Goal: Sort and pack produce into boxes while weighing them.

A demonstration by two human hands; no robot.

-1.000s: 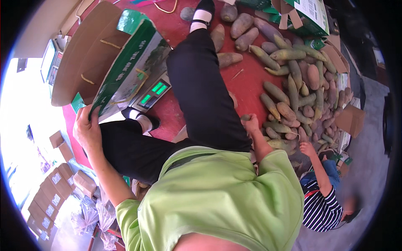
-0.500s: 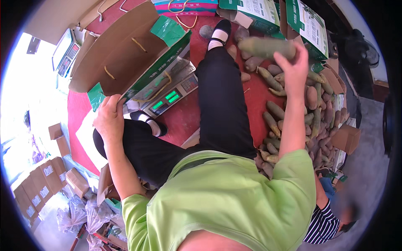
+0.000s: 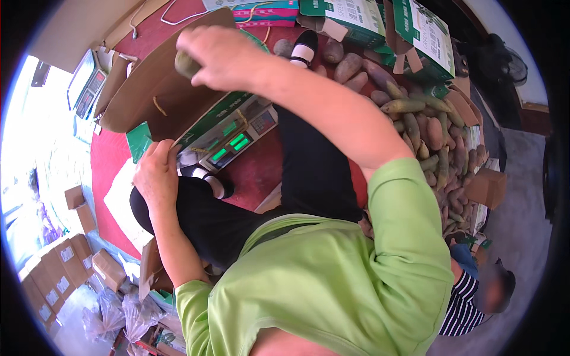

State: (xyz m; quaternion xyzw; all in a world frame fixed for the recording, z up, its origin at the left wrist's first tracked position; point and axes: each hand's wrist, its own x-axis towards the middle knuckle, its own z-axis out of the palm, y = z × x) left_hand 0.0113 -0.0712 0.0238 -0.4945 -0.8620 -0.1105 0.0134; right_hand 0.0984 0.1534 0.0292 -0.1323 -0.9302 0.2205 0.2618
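Above the open cardboard box (image 3: 172, 104), my right hand (image 3: 222, 53) was closed around a greenish vegetable (image 3: 187, 64), with its rounded end showing out of my grasp. My forearm (image 3: 320, 107) crossed over my black trousers (image 3: 317, 166) and hid a part of the box. I could not tell whether the vegetable touched the brown inner wall (image 3: 133, 98). My left hand (image 3: 157, 172) was gripping the near edge of the same box, beside its small green flap (image 3: 139, 141). Just beside the printed side of the box was a scale (image 3: 234, 148) with lit green display; whether the box rested on it, I could not see well.

Under all this lay a red mat (image 3: 258, 175). On my right side, many long vegetables, green ones and reddish ones, made a big pile (image 3: 439, 130). Beyond it stood green and white boxes (image 3: 353, 21), and to the left of them was a pink and blue box (image 3: 270, 15). On my left, well apart from the pile, brown cartons (image 3: 70, 255) stood in a row, with plastic bags (image 3: 133, 317) close to them. At the lower right, a person in a striped shirt (image 3: 463, 305) was near the pile.
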